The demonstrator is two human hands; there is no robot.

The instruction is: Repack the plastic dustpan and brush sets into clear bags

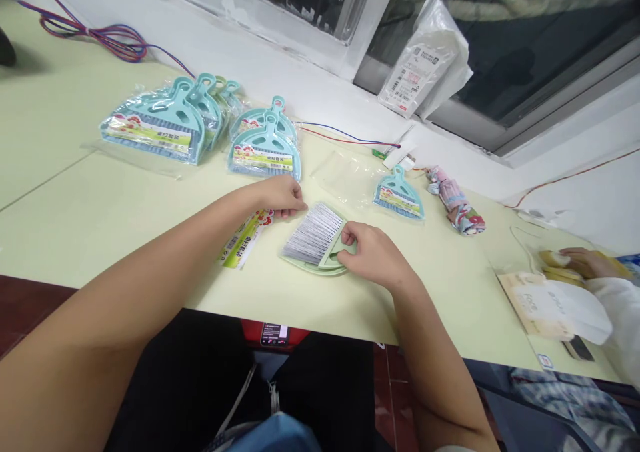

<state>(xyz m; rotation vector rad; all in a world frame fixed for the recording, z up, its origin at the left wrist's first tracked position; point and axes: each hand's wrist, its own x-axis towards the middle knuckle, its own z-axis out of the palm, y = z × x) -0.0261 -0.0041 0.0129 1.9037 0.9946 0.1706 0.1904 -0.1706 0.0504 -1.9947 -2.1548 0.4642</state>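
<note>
A light green hand brush with grey bristles lies on a matching green dustpan, mostly hidden beneath it, on the table. My right hand is closed around the handle side of the brush. My left hand hovers just left of the bristle tips, its fingers curled together; whatever they may hold is hidden. Partly under that hand is a printed label card in green, white and red. Behind it, a wrapped blue dustpan and brush set stands close to my left hand.
More wrapped sets stand at the back left, and a small one lies at the right. Beyond are a clear plastic bag, a folded umbrella and coiled wires. Another person's hand is at the far right.
</note>
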